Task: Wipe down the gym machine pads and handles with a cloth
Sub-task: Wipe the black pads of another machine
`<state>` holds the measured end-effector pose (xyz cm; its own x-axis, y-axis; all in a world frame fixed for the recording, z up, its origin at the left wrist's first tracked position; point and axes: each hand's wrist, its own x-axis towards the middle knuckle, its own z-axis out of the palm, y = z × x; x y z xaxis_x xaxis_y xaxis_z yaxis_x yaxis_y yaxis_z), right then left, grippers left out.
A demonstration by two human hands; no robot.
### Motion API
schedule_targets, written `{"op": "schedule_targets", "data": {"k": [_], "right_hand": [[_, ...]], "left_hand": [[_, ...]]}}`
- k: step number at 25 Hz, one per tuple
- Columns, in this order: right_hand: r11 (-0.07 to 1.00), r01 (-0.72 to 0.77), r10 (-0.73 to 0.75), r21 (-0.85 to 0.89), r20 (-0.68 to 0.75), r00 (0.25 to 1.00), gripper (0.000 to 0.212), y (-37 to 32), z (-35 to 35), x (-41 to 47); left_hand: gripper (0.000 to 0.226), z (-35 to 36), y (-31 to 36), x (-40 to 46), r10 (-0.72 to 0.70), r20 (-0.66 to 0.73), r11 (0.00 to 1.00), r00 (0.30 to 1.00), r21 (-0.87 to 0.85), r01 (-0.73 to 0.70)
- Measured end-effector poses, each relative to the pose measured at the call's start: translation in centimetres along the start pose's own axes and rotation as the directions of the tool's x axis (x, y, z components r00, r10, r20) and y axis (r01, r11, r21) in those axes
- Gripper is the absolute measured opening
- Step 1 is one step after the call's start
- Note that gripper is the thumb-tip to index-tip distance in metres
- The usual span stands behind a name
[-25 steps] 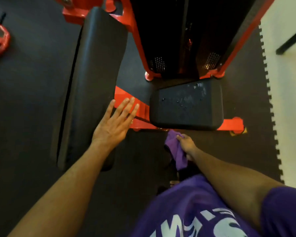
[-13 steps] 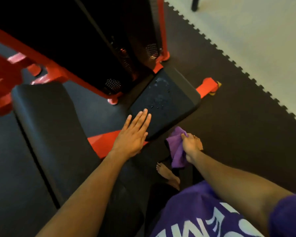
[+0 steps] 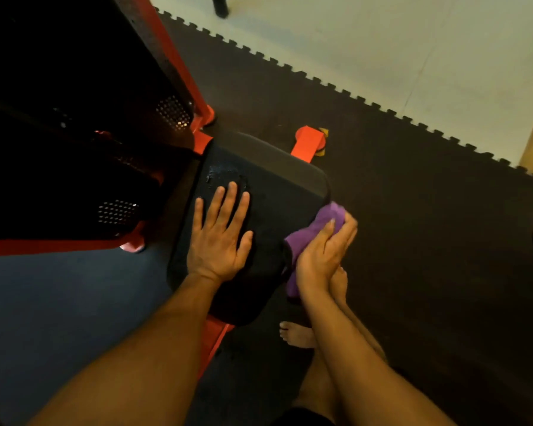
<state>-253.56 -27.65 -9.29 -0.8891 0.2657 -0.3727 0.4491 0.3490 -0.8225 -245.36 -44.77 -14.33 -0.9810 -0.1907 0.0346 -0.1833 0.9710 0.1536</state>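
The purple cloth (image 3: 317, 229), soft and light, likely bunches easily; the right hand (image 3: 320, 253) grips it in curled fingers, just right of the black seat pad (image 3: 277, 192). The left hand (image 3: 219, 238) lies flat on the pad, droplets (image 3: 225, 175) beyond its fingertips.

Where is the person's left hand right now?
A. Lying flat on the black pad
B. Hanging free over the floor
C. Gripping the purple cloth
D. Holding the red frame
A: the left hand lies flat, fingers spread, on the black pad, while the right hand is the one holding the purple cloth at the pad's edge.
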Motion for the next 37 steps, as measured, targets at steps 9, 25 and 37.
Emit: {"op": "schedule_targets", "data": {"k": [9, 25, 37], "right_hand": [[0.933, 0.339, -0.308, -0.124, 0.217, 0.926, 0.038, -0.6, -1.1, 4.1], [0.820, 0.543, -0.443, -0.183, 0.399, 0.803, 0.036, -2.6, -4.5, 4.8], [-0.364, 0.928, -0.177, -0.083, 0.984, 0.019, 0.071, -7.5, -5.3, 7.2]], "left_hand": [[0.077, 0.0, -0.2, 0.3, -0.014, -0.012, 1.000, 1.000, 0.007, 0.014], [0.076, -3.2, 0.5, 0.6, -0.030, 0.166, 1.000, 0.986, 0.009, 0.029], [0.073, -23.9, 5.3, -15.8, -0.432, 0.392, 0.892, 0.812, 0.319, 0.320]]}}
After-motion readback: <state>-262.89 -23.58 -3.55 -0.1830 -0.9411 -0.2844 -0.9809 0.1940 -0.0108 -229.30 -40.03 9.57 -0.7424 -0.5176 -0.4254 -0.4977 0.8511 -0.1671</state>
